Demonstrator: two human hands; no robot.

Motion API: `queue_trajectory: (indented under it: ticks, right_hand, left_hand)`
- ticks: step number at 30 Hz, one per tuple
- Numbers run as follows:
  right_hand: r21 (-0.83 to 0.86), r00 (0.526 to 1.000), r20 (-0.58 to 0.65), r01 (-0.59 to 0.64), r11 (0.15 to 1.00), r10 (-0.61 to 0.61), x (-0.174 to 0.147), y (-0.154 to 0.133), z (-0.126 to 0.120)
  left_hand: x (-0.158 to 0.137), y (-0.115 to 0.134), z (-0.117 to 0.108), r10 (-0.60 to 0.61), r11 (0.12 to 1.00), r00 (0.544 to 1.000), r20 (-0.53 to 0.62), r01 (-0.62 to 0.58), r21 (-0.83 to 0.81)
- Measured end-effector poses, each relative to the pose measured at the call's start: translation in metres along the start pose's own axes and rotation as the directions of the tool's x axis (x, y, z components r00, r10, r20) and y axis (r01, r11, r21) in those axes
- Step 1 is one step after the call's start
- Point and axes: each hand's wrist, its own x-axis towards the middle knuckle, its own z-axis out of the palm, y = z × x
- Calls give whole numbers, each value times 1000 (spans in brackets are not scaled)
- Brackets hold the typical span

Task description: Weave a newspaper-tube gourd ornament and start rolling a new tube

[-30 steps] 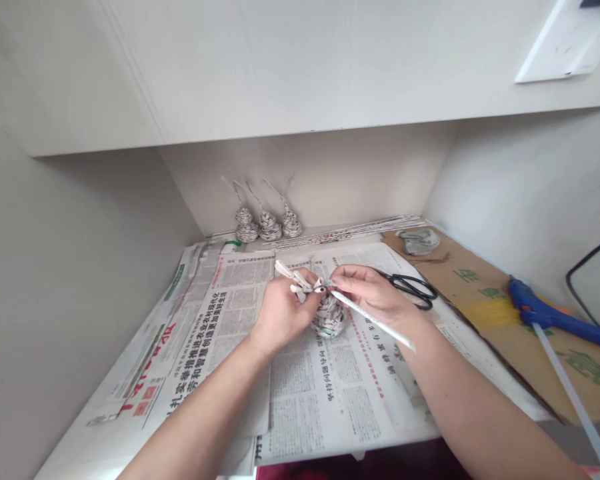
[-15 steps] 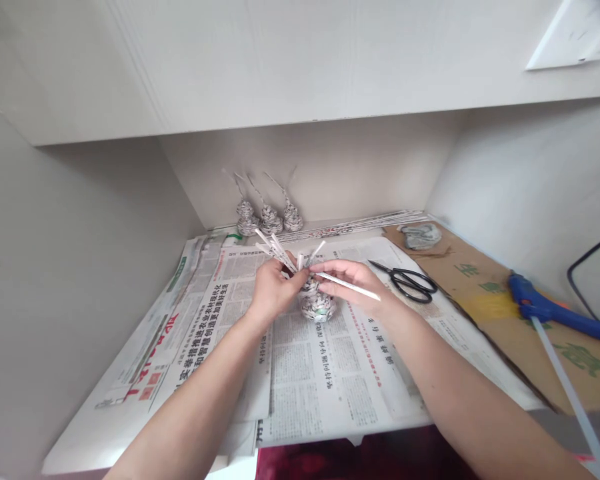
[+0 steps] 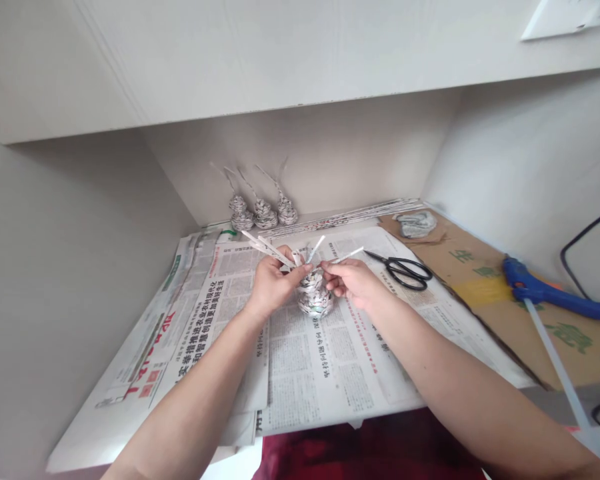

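Note:
A small gourd-shaped weaving of rolled newspaper (image 3: 315,303) stands over the newspaper sheets, with several white paper strips (image 3: 266,245) sticking out of its top. My left hand (image 3: 276,280) grips its upper part, thumb across the rim and fingers mostly hidden behind. On the other side, my right hand (image 3: 350,279) pinches a paper strip near the weaving's top. That strip's pale end (image 3: 353,254) points up and right past the knuckles. Black-handled scissors (image 3: 404,270) lie just right of this hand.
Three finished-looking paper gourds (image 3: 264,213) stand at the back wall beside a bundle of long paper rods (image 3: 345,217). To the right, a blue glue gun (image 3: 550,290) with a cord rests on cardboard (image 3: 480,293), near a crumpled grey wad (image 3: 416,224). A shelf panel overhangs.
My right hand has shifted its grip, and a strip that pointed down to the right across it now points up and right. The camera view has tilted slightly.

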Motion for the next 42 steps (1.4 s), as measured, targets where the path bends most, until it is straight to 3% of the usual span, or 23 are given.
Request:
queue_trajectory:
  ticks: [2,3,4,6,7,8,9,11,14,17,20,23,27,35,42]
  right_hand:
    - [-109,972,-144,173,979,-188,-4,-6,-4]
    - [-198,906,-227,315,928,-356,-8,-10,-5]
    - [-302,791,-282,463,833,-542,-12,-13,-6]
    - [-448,535,-249,675,586,-807,-23,-17,-5]
    - [-454,484,-178,733,508,-857,-28,-17,-3]
    - [-432,489,-84,767,474,-868,-32,-16,0]
    - [-397,538,13,777,489,-843,-34,-12,4]
    - [-332,671,154,727,601,-726,-32,-3,11]
    - [-271,791,177,611,744,-586,-20,12,16]
    - [-222,842,128,539,813,-523,-11,18,15]
    - [-217,862,107,507,834,-496,-13,14,14]
    - [-216,872,191,485,847,-451,-19,8,14]
    - [-295,834,158,551,781,-529,-24,8,16]
    - [-303,798,126,597,743,-590,-24,10,18]
    - [-284,837,149,546,788,-526,-22,9,15]
  left_hand:
    - [0,1,-2,3,999,999,-38,-2,39]
    - [0,3,-3,13,998,998,-63,-9,68]
    - [-1,5,-4,27,994,996,-84,-17,108]
    - [-3,10,-6,55,975,994,-96,-33,220]
    - [-4,13,-6,64,959,994,-90,-36,283]
    - [-4,15,-7,69,941,994,-83,-37,337]
    - [-5,17,-7,69,929,995,-75,-37,369]
    - [-5,19,-8,66,930,997,-51,-43,365]
    - [-3,19,-9,43,965,998,45,-53,257]
    - [-1,17,-12,-17,990,990,142,-4,143]
    - [2,15,-14,-83,996,979,186,73,56]
    - [4,11,-15,-131,991,967,220,133,9]
    - [7,7,-16,-158,985,962,224,169,-28]
    - [9,9,-32,-113,993,922,369,92,73]
    - [9,7,-28,-97,994,934,344,108,-14]
